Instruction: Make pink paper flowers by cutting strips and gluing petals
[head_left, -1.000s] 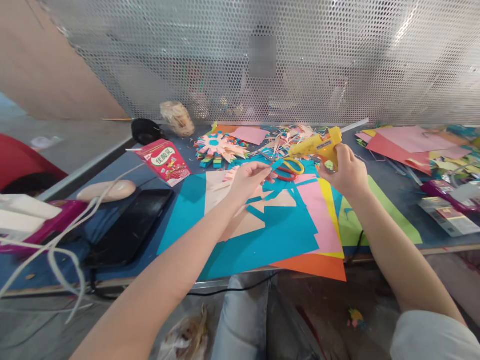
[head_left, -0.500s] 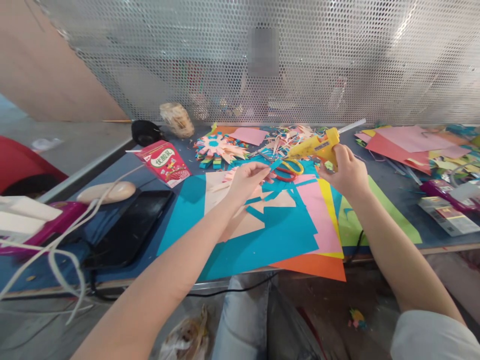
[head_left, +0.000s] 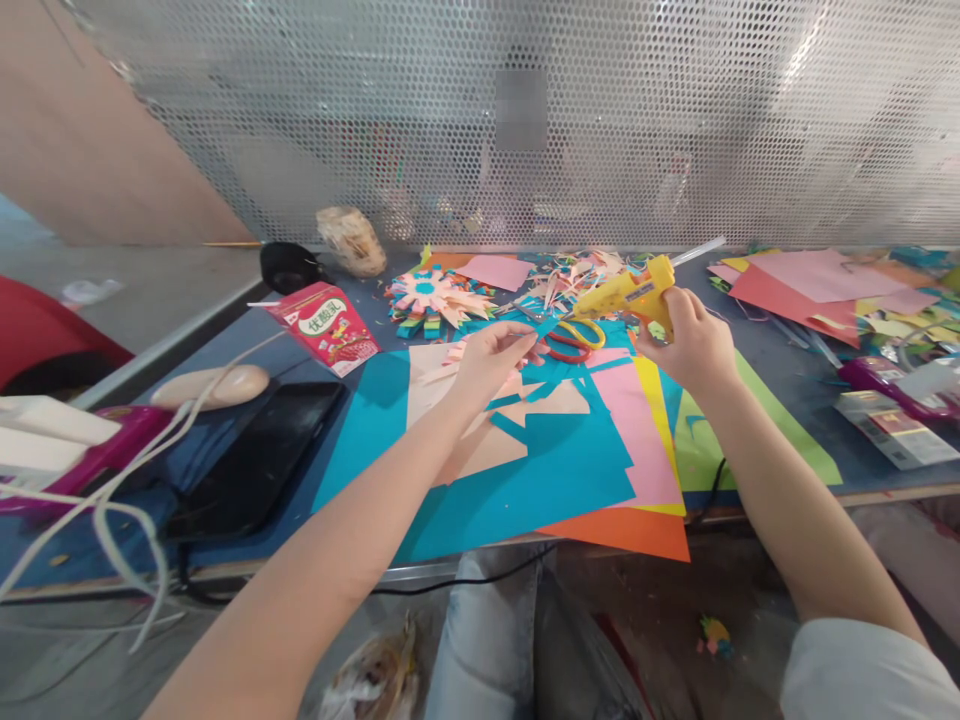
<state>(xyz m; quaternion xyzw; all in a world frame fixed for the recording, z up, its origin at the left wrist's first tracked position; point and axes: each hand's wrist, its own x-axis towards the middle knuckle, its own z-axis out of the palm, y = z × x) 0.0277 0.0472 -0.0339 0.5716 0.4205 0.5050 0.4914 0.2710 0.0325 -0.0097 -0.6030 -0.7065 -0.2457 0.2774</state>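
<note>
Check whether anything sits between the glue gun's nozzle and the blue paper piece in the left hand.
Nothing visible does. The glue gun, gripped by the right hand, points its nozzle at the blue paper piece pinched by the left hand; the scissors lie below.

The only writing I can read sits on the red and white carton (head_left: 327, 326), which lies on its side on the table (head_left: 247, 330): a green-edged white band across its face carries three Chinese characters, 优酸乳. Smaller print below that band, next to the fruit picture on the carton, is too fine for me to make out. Well to the right of the carton, at the far right table edge, a flat printed packet (head_left: 892, 430) carries lines of lettering that stay blurred for me. Above the carton, on the perforated metal screen (head_left: 300, 120), a small rectangle (head_left: 520, 109) is blurred out and shows me no text.
</note>
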